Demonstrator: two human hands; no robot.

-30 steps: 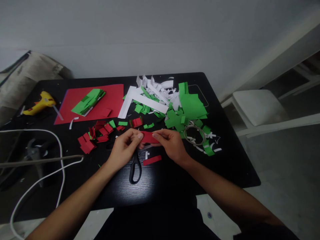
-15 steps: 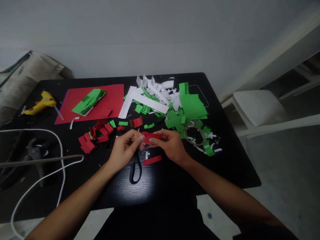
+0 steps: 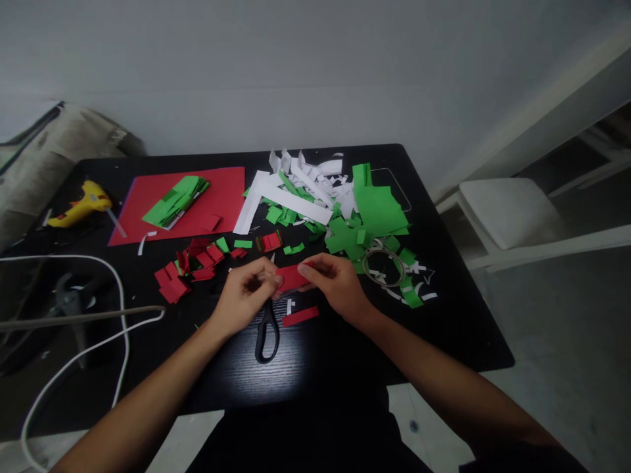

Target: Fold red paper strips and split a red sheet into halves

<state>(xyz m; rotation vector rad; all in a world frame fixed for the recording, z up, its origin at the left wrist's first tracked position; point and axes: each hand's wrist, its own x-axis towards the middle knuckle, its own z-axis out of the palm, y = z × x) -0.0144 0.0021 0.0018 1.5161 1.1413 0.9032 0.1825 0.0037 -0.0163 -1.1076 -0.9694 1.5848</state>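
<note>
Between my two hands is a small red strip of paper (image 3: 292, 277), held above the black table. My left hand (image 3: 248, 293) pinches its left end between thumb and fingers. At the other end my right hand (image 3: 335, 282) grips it, thumb on top. Beneath my left hand lie black-handled scissors (image 3: 267, 335), their blades mostly hidden by the hand. Another red paper strip (image 3: 300, 316) rests on the table just below the held one, beside a tiny white scrap (image 3: 290, 305). A pile of folded red pieces (image 3: 200, 259) lies left of my hands.
A yellow glue gun (image 3: 86, 202) lies far left, near a red sheet (image 3: 224, 190) bearing folded green paper (image 3: 177, 199). White strips (image 3: 296, 200) and green paper (image 3: 379, 207) cover the back. A ring (image 3: 384, 267) sits right; a white cable (image 3: 123, 309) loops at left.
The red strip now shows a flatter, wider face between my hands. My right thumb has shifted up along it, and my left fingers have moved slightly toward its left end.
</note>
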